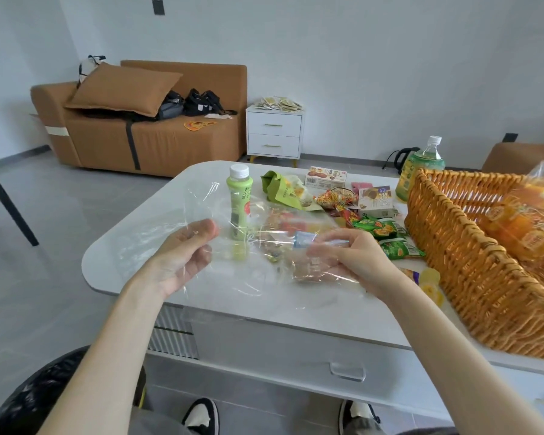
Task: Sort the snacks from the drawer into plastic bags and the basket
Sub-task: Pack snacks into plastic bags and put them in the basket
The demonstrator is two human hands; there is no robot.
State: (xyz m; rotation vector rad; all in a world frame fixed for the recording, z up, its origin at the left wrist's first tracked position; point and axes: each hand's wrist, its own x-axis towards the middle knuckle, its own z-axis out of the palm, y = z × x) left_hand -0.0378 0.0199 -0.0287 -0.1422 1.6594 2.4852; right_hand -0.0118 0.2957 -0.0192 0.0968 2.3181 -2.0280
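left hand [182,252]: mine, palm up, fingers curled, thumb and forefinger pinching one edge of the clear plastic bag [233,246]
right hand [349,255]: mine, fingertips pressed together on the bag's other edge, with a small blue-white packet [305,238] at my fingertips; inside or outside the film, cannot tell
bag: stretched between my two hands above the white table [132,246], looks empty, crinkled, see-through
in the way: green juice bottle [240,205] upright just beyond my left fingers, seen through the film
snack pile [352,205]: beyond my right fingers, loose on the table; green pouch, small boxes, red-yellow wrappers, green packets
wicker basket [471,265]: right of my right hand, holds a bag of orange-wrapped items [534,215]
big bottle [421,167]: upright behind the basket's far corner
yellow jelly cups [429,281]: between my right wrist and the basket wall
drawer [296,356]: below my hands, in the table front, closed
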